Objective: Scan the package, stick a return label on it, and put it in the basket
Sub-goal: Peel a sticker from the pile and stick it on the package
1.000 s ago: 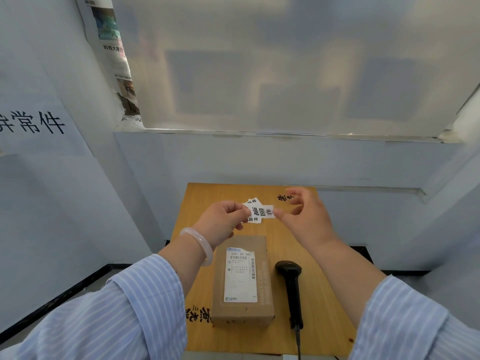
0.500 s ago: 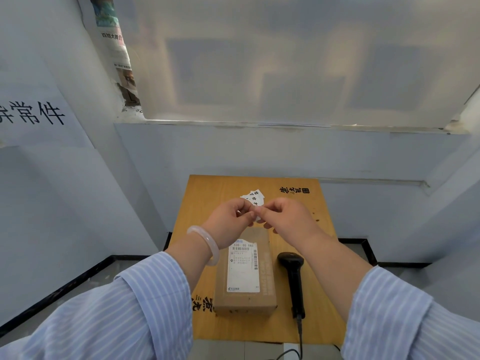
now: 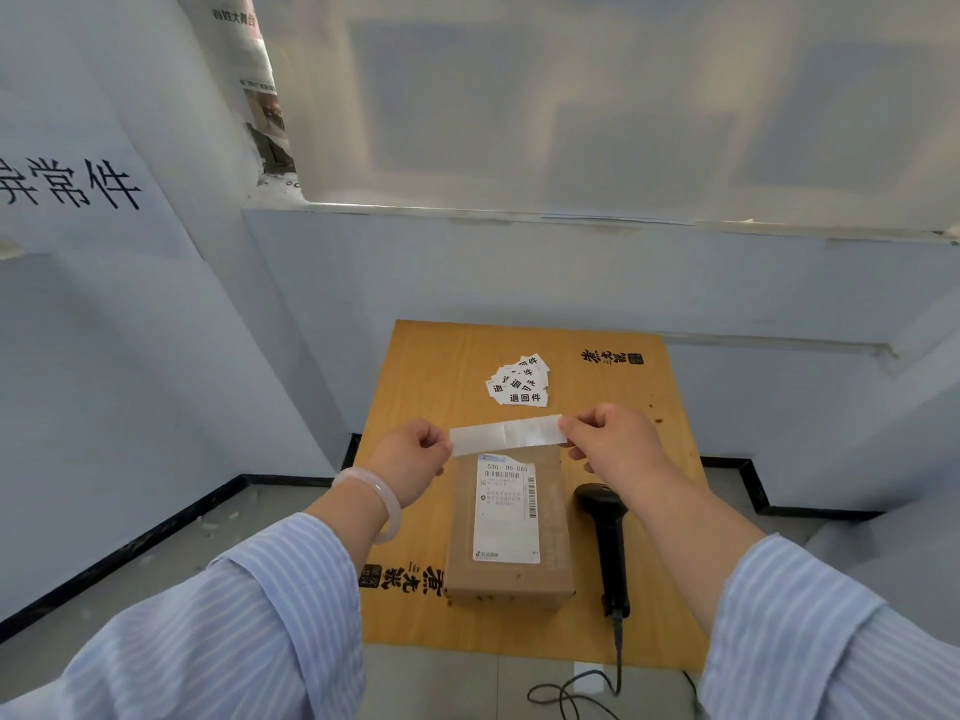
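Matt brown cardboard package (image 3: 511,532), smooth wood-look table (image 3: 436,366), seemingly matt black plastic scanner (image 3: 608,537), paper labels (image 3: 519,381)

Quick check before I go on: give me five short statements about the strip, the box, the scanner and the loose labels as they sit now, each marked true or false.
1. Both hands hold the white strip by its ends, left hand and right hand. True.
2. The strip is already pressed flat onto the box. False: it is held in the air above the box's far end.
3. The scanner lies on the table to the right of the box. True.
4. The pile of return labels sits on top of the box. False: it lies on the table beyond the box.
5. The right hand grips the scanner. False: the scanner lies untouched.
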Demonstrator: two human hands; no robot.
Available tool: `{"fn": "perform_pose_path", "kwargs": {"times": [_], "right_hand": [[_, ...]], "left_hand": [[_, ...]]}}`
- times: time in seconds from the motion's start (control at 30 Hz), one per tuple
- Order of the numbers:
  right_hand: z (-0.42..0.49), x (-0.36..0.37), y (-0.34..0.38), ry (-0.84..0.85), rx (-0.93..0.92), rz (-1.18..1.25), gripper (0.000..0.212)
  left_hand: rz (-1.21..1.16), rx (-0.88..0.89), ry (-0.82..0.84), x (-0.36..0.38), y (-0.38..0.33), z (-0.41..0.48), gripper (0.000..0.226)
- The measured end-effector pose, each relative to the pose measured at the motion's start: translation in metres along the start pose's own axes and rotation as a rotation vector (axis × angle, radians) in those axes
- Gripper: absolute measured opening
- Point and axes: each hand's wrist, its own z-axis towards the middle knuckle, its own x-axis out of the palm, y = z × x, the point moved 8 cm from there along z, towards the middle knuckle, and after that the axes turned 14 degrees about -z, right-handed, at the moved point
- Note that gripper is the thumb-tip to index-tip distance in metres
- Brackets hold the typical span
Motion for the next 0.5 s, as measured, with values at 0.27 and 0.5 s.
{"fn": "perform_pose_path", "kwargs": {"times": [0.27, 0.5], "right_hand": [[0.002, 0.019, -0.017, 0.02, 0.084, 0.002, 0.012], [0.001, 0.031, -0.021, 0.022, 0.123, 0.024, 0.012]], "left_hand": [[0.028, -0.127, -0.124, -0.027, 0.053, 0.008, 0.013], [0.026, -0.137, -0.189, -0.027, 0.053, 0.007, 0.014]]}}
